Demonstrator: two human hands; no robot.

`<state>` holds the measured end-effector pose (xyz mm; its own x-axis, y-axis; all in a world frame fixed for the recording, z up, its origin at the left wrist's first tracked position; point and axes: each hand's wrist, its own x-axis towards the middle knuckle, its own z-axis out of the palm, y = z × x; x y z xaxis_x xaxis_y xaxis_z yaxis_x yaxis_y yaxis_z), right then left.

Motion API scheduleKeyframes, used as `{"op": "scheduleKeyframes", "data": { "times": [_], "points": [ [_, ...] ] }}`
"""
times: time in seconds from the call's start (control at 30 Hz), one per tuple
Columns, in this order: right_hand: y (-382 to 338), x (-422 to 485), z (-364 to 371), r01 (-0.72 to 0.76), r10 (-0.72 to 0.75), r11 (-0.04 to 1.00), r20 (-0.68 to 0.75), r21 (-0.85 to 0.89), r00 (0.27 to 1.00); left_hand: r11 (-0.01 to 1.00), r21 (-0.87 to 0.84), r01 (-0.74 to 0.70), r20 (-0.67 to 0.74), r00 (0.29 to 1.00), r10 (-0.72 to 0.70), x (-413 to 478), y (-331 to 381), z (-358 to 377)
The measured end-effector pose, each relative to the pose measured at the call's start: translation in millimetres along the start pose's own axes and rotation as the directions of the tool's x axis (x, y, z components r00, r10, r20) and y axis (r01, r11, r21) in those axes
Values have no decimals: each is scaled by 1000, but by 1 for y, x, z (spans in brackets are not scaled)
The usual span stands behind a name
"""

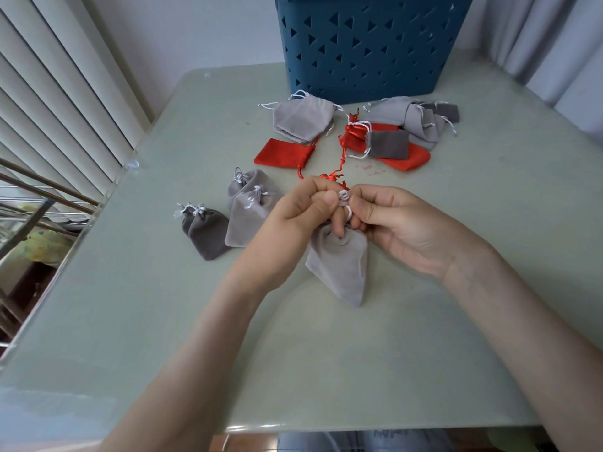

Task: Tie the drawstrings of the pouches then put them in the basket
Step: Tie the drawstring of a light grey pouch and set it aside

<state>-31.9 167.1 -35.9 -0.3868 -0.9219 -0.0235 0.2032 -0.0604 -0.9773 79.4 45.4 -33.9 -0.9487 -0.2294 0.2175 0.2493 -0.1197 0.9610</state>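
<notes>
A light grey pouch (341, 265) hangs below both hands, its bottom corner touching the table. My left hand (301, 212) and my right hand (390, 220) pinch its white drawstring (344, 199) at the neck, fingertips nearly meeting. A red tied pouch lies mostly hidden behind my hands, only its red cord (331, 176) showing. To the left lie tied pouches: two dark grey ones (207, 233) and two light grey ones (248, 212). The blue basket (368, 44) stands at the back of the table.
Loose untied pouches lie in front of the basket: a light grey one (303, 119), a red one (284, 153), and a heap of red, dark grey and light grey ones (401, 135). The pale green table (163, 288) ends at left by white blinds (49, 93).
</notes>
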Motion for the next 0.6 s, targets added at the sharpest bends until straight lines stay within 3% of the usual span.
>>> {"op": "scheduleKeyframes", "data": {
  "times": [0.23,0.47,0.6],
  "points": [
    [-4,-2,4,-34,32,997,22,67,999,994,-107,0,-18,1000,-2,1,0,3],
    [-1,-3,3,0,-19,984,-103,-176,995,970,244,10,-108,994,17,-2,1,-4],
    [-1,-2,3,35,-63,980,-139,-197,988,900,435,-3,-170,982,85,-4,3,-3]
  ]
}}
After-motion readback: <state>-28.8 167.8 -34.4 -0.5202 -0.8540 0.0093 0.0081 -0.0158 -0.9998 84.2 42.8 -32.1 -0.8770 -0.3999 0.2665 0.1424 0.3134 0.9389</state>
